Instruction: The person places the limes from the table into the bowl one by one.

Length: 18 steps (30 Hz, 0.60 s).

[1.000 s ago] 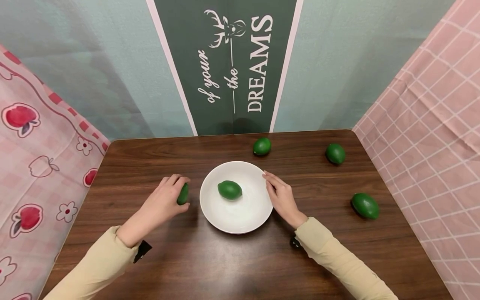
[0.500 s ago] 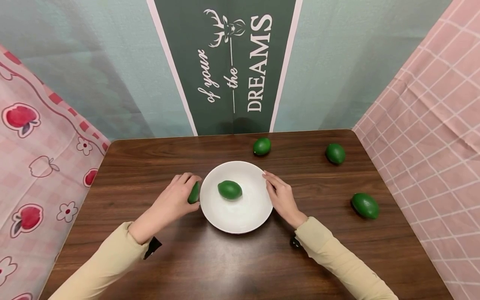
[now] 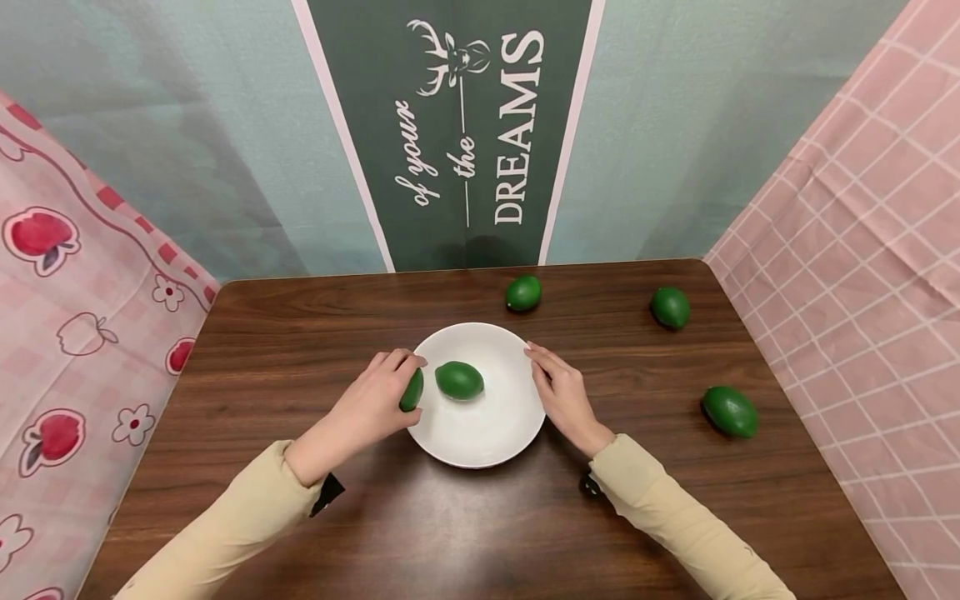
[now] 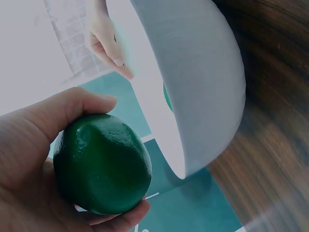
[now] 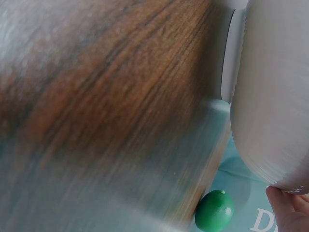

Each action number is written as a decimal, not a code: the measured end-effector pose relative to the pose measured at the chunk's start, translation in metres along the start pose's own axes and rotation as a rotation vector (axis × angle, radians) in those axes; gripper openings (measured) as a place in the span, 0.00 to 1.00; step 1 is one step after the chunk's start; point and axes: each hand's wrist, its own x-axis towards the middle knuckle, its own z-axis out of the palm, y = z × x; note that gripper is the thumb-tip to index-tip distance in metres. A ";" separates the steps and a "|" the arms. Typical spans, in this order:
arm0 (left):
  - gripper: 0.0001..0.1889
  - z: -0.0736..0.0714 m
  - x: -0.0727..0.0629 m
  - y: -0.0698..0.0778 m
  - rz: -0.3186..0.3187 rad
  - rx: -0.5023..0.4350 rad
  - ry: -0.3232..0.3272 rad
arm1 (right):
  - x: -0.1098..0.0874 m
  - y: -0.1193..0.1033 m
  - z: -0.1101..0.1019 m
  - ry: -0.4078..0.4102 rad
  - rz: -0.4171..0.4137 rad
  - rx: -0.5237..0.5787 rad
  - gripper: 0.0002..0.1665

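Note:
A green lime (image 3: 412, 390) is held in my left hand (image 3: 371, 396) above the near-left part of the white bowl (image 3: 480, 437). In the left wrist view, the thumb and fingers curl round this lime (image 4: 102, 164), just outside the bowl's rim. A second lime (image 3: 460, 380) lies inside the bowl, left of its middle. My right hand (image 3: 566, 398) grips the bowl's right edge, thumb at the rim; in the right wrist view, its fingertips (image 5: 274, 193) touch the outer wall.
Three more limes are on the brown wooden table (image 3: 480, 533): one behind the bowl (image 3: 523, 293), another at the back right (image 3: 671, 307), and one at the right (image 3: 730, 411). Printed cloths hang behind and at both sides.
My left hand has carried its lime rightward, from beside the bowl to over its left rim. The right hand, the bowl and the other limes have stayed put.

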 end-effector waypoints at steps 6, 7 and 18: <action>0.27 0.007 0.004 0.006 0.014 0.006 -0.016 | 0.000 0.000 0.000 0.005 -0.009 0.004 0.14; 0.27 0.008 0.005 0.007 0.015 0.006 -0.018 | 0.000 0.000 0.000 0.007 -0.010 0.003 0.14; 0.27 0.020 0.012 0.018 0.027 -0.002 -0.040 | 0.002 0.000 -0.001 0.002 -0.010 0.001 0.14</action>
